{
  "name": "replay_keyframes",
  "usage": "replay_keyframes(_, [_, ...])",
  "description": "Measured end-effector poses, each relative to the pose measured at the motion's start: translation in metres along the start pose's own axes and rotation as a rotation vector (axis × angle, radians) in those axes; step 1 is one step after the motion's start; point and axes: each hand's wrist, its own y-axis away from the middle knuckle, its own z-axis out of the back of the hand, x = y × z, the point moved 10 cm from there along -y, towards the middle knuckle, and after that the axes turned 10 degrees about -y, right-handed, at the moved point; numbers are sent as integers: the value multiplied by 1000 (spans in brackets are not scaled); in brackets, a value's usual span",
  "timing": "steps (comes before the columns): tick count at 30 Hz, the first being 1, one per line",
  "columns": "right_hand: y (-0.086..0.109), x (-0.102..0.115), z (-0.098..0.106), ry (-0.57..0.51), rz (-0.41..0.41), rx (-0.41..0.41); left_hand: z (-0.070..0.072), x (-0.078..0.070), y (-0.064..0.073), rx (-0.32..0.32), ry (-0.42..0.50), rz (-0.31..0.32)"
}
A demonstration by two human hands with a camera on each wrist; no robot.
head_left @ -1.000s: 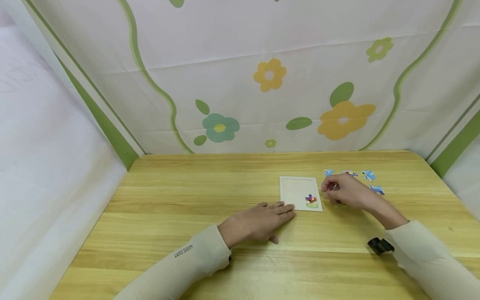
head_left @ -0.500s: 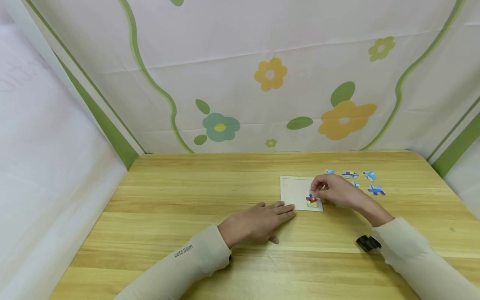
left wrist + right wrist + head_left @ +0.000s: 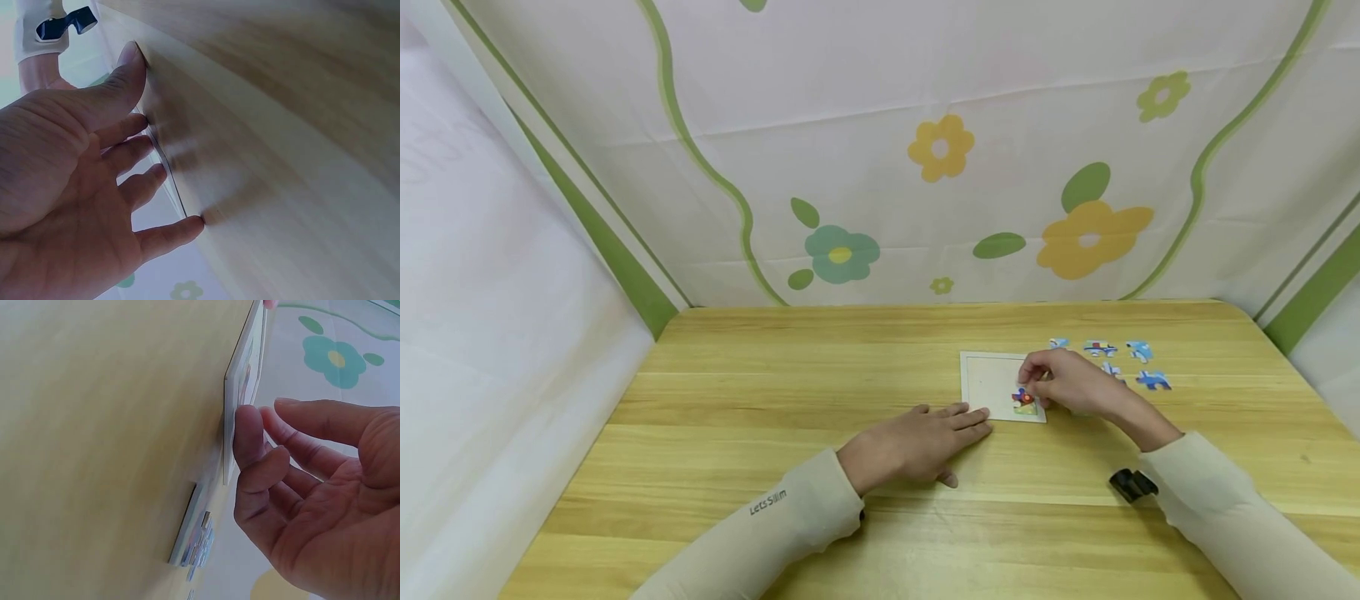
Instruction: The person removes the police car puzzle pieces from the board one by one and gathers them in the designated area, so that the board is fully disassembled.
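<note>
A shallow white square puzzle tray point(image 3: 987, 383) lies right of the table's middle. One puzzle piece point(image 3: 1023, 402), purple, red and green, sits in its lower right corner. My left hand point(image 3: 921, 442) lies flat, fingers straight, fingertips on the tray's lower left edge; the left wrist view shows these fingers point(image 3: 169, 234) spread. My right hand point(image 3: 1067, 382) is over the tray's right edge with bent fingers. It appears to pinch a small pale puzzle piece just above the placed one, mostly hidden by the fingertips. In the right wrist view, the curled fingers point(image 3: 250, 434) touch the tray's side.
Several loose puzzle pieces point(image 3: 1138, 351) lie on the wooden table point(image 3: 820, 358), right of and behind the tray. Another loose piece point(image 3: 187, 528) lies beside the tray under my right hand. A white cloth wall point(image 3: 850, 125) with printed flowers stands behind the table.
My right hand has moved left from beside the loose pieces to over the tray's right part, then nearly stopped. The left hand has stayed on the tray's edge.
</note>
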Motion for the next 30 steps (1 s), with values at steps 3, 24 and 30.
replay_keyframes(3, [0, -1, -1, -11, -5, 8, 0, 0, 0, 1, 5, 0])
replay_keyframes(24, [-2, -9, -6, -41, -55, 37, 1, 1, 0, 1, 8, -3])
replay_keyframes(30, [-2, -7, -5, -58, -44, 31, 1, 1, 0, -5, 5, -5])
